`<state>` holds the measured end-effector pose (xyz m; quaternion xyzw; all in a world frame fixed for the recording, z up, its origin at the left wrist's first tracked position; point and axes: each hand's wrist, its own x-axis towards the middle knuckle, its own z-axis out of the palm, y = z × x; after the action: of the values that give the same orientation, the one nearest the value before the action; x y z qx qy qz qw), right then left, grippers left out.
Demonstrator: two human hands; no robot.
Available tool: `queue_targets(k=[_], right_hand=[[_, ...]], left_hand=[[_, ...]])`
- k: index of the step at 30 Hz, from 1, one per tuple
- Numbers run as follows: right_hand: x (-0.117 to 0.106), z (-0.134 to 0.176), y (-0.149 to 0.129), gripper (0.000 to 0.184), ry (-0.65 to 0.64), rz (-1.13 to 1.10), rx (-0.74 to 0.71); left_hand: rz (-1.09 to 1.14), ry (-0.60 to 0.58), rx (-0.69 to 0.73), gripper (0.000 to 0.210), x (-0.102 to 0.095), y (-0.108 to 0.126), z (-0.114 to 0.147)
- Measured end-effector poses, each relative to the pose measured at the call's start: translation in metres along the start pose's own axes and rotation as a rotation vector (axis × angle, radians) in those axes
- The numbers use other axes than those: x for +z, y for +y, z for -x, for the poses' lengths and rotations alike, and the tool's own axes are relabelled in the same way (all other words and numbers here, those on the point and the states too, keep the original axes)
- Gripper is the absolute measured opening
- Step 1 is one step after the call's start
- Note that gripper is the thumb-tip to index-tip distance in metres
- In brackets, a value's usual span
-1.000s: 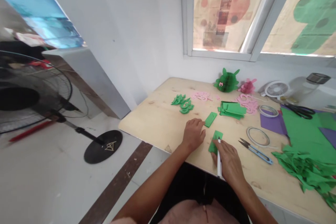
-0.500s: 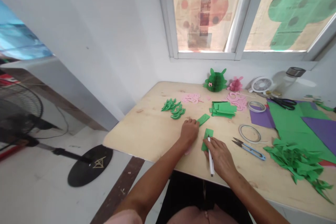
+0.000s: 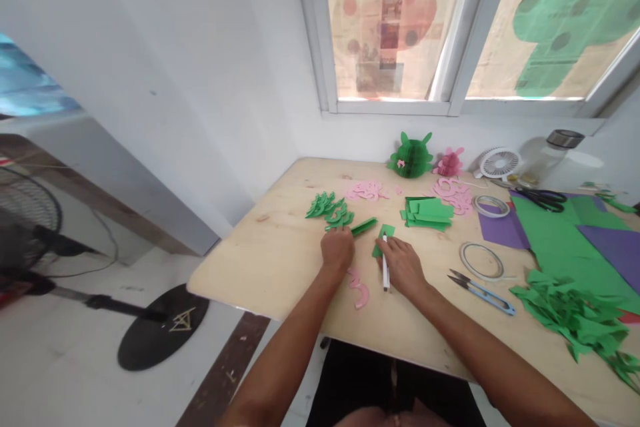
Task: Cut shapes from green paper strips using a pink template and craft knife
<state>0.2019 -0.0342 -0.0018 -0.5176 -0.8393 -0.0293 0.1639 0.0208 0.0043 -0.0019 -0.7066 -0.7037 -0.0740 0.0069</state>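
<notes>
My left hand [image 3: 338, 250] is closed, its fingers on one end of a folded green paper strip [image 3: 365, 226] that sticks out to the right. Just beyond it lie green curved paper cut-outs [image 3: 324, 204]. My right hand [image 3: 404, 267] grips a white marker pen [image 3: 385, 270], its cap end pointing toward me. A small green paper piece [image 3: 387, 231] shows beneath the pen and fingertips; part of it is hidden. Between my forearms, a curved pink paper cut-out [image 3: 361, 296] rests on the table.
Stacked green paper strips [image 3: 428, 213] lie behind my right hand. To the right are blue thread snips [image 3: 484, 293], tape rolls [image 3: 481, 261], black scissors [image 3: 541, 197] and green scraps [image 3: 570, 313]. A green paper figure [image 3: 412, 155] and small fan [image 3: 499, 163] stand by the wall.
My left hand has moved left with the green strip, toward the green cut-outs, uncovering the pink cut-out. My right hand has shifted slightly left and away from me with the pen and green piece.
</notes>
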Motion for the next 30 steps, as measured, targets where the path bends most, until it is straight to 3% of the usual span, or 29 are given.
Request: queue_targets(k=[7, 11, 19, 22, 30], right_hand=[[0.012, -0.045, -0.007, 0.036, -0.017, -0.106, 0.033], [0.013, -0.051, 0.0, 0.039, 0.017, -0.203, 0.082], [-0.006, -0.003, 0.018, 0.04, 0.093, -0.351, 0.134], [-0.013, 0.021, 0.017, 0.038, 0.108, -0.38, 0.131], [-0.025, 0.063, 0.016, 0.034, 0.222, -0.384, 0.134]], left_hand=[[-0.007, 0.058, 0.003, 0.033, -0.003, 0.001, 0.011], [-0.005, 0.093, 0.087, 0.033, -0.008, 0.001, 0.01], [0.023, 0.016, 0.328, 0.044, 0.0, 0.005, -0.001], [0.019, -0.008, 0.315, 0.047, 0.006, 0.005, -0.013], [0.01, 0.076, 0.232, 0.044, 0.008, -0.003, -0.03]])
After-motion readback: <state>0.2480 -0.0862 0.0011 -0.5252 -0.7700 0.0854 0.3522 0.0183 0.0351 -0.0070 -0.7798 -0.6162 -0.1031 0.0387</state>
